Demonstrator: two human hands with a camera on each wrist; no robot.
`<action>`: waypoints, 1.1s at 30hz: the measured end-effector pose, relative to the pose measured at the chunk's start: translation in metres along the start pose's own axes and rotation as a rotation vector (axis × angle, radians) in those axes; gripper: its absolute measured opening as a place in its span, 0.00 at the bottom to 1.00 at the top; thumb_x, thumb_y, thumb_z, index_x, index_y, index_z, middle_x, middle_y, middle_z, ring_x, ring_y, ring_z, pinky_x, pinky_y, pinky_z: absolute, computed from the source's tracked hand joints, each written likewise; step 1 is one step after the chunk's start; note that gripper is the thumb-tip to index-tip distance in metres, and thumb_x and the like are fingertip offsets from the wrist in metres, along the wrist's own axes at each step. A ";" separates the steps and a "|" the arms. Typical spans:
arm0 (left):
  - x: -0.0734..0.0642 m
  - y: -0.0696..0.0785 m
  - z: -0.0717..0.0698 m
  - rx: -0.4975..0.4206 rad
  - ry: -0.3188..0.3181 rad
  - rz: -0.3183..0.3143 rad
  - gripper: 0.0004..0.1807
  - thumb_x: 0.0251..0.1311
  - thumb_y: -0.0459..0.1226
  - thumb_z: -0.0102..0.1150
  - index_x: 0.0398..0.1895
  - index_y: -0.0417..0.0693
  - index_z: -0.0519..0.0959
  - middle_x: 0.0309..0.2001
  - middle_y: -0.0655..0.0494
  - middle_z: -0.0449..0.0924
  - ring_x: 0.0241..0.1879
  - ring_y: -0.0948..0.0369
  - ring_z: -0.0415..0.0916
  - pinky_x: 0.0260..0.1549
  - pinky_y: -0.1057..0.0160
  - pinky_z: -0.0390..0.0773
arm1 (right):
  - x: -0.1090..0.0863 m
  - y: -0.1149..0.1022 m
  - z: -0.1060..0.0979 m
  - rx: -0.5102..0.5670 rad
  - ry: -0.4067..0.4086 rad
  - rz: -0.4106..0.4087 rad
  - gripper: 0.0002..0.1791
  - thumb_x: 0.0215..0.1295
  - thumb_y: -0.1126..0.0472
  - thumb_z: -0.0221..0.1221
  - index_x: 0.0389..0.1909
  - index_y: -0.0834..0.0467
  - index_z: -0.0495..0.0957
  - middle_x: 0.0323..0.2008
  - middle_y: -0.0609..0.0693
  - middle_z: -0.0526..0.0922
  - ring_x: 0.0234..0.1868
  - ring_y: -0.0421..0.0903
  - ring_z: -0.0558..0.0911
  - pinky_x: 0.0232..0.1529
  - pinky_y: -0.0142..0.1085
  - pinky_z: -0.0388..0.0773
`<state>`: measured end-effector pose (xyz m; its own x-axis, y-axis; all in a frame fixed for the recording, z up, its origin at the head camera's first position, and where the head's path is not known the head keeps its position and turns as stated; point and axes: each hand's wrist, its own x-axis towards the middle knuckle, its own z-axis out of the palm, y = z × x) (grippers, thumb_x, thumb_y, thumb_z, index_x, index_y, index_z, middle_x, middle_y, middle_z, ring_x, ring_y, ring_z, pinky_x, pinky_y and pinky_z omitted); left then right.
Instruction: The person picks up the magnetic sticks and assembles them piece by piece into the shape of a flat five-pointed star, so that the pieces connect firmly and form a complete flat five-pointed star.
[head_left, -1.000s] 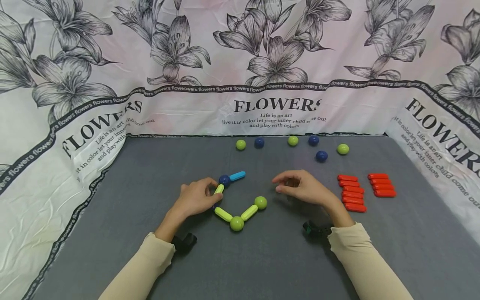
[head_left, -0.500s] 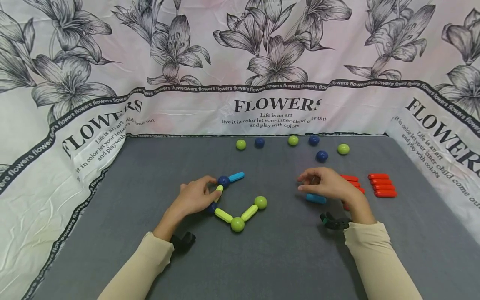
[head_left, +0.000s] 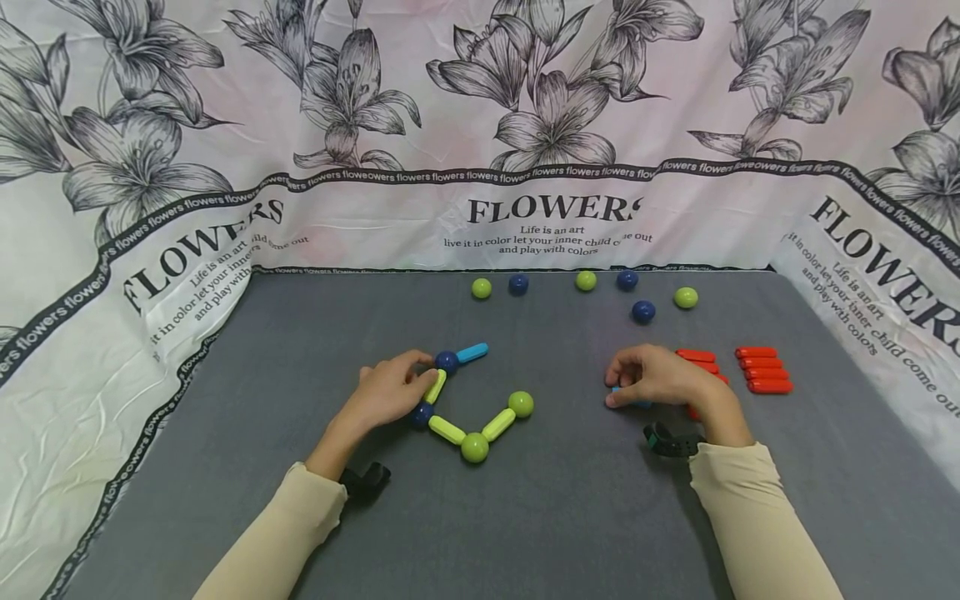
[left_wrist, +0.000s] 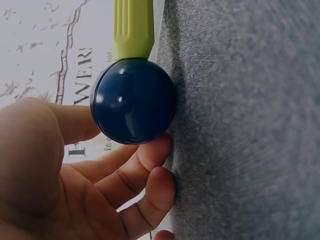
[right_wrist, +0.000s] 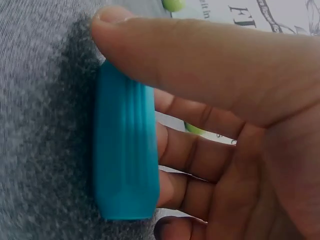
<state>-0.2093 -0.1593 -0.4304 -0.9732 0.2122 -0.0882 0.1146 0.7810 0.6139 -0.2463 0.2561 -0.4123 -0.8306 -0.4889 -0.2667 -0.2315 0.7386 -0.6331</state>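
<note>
My left hand (head_left: 392, 390) touches a chain of magnetic sticks and balls on the grey table, thumb and fingertips at the upper end of a yellow-green stick (head_left: 437, 387) beside a dark blue ball (head_left: 447, 362). A light blue stick (head_left: 472, 352) juts from that ball. Below, another dark blue ball (left_wrist: 134, 102) joins on to a V of two yellow-green sticks, with a green ball (head_left: 475, 448) at its bottom and another green ball (head_left: 521, 405) at its right end. On the right, my right hand (head_left: 652, 375) grips a loose blue magnetic stick (right_wrist: 127, 150) between thumb and fingers, low over the table.
Two groups of red sticks (head_left: 767, 371) lie at the right, one partly behind my right hand. Several loose balls, green (head_left: 586, 281) and dark blue (head_left: 642, 312), stand along the back. A flower-printed cloth (head_left: 555, 225) rises behind the table (head_left: 555, 533).
My right hand has moved right and come down onto the loose blue stick, which it now grips. My left thumb has shifted slightly up along the yellow-green stick.
</note>
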 end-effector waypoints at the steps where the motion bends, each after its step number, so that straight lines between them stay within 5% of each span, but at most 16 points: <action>1: 0.000 0.000 0.000 -0.001 -0.002 -0.001 0.22 0.74 0.49 0.53 0.64 0.51 0.78 0.24 0.58 0.75 0.24 0.59 0.69 0.41 0.54 0.54 | 0.000 0.000 0.000 0.001 -0.002 -0.001 0.15 0.56 0.52 0.75 0.35 0.56 0.81 0.27 0.46 0.79 0.29 0.41 0.75 0.32 0.33 0.70; 4: 0.000 0.000 0.000 -0.002 -0.010 -0.001 0.23 0.72 0.50 0.56 0.64 0.50 0.77 0.25 0.58 0.77 0.24 0.60 0.71 0.42 0.53 0.55 | 0.004 0.003 0.003 -0.010 0.033 -0.012 0.13 0.58 0.53 0.74 0.34 0.56 0.82 0.25 0.45 0.79 0.27 0.39 0.75 0.31 0.33 0.70; 12: -0.001 0.000 -0.001 0.000 -0.010 0.004 0.23 0.71 0.50 0.58 0.64 0.50 0.77 0.25 0.59 0.78 0.24 0.61 0.71 0.42 0.52 0.54 | 0.024 0.001 0.023 -0.062 0.290 -0.069 0.14 0.61 0.49 0.72 0.38 0.54 0.83 0.27 0.46 0.80 0.26 0.40 0.74 0.30 0.32 0.71; 21: 0.001 -0.001 -0.001 0.039 -0.034 0.015 0.29 0.66 0.50 0.64 0.66 0.49 0.75 0.25 0.59 0.77 0.24 0.61 0.71 0.44 0.51 0.55 | 0.013 -0.010 0.015 -0.099 0.168 -0.061 0.17 0.57 0.54 0.74 0.40 0.56 0.79 0.28 0.47 0.79 0.31 0.42 0.74 0.34 0.35 0.71; 33: 0.000 -0.004 -0.001 0.009 -0.043 0.048 0.22 0.76 0.45 0.50 0.67 0.48 0.74 0.24 0.59 0.74 0.22 0.60 0.68 0.43 0.52 0.53 | 0.022 -0.004 0.023 0.008 0.246 -0.110 0.08 0.64 0.55 0.70 0.39 0.53 0.84 0.31 0.47 0.82 0.28 0.39 0.76 0.31 0.31 0.72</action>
<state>-0.2097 -0.1628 -0.4316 -0.9573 0.2741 -0.0925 0.1628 0.7748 0.6108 -0.2516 0.2318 -0.4328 -0.8990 -0.4377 -0.0117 -0.3240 0.6829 -0.6547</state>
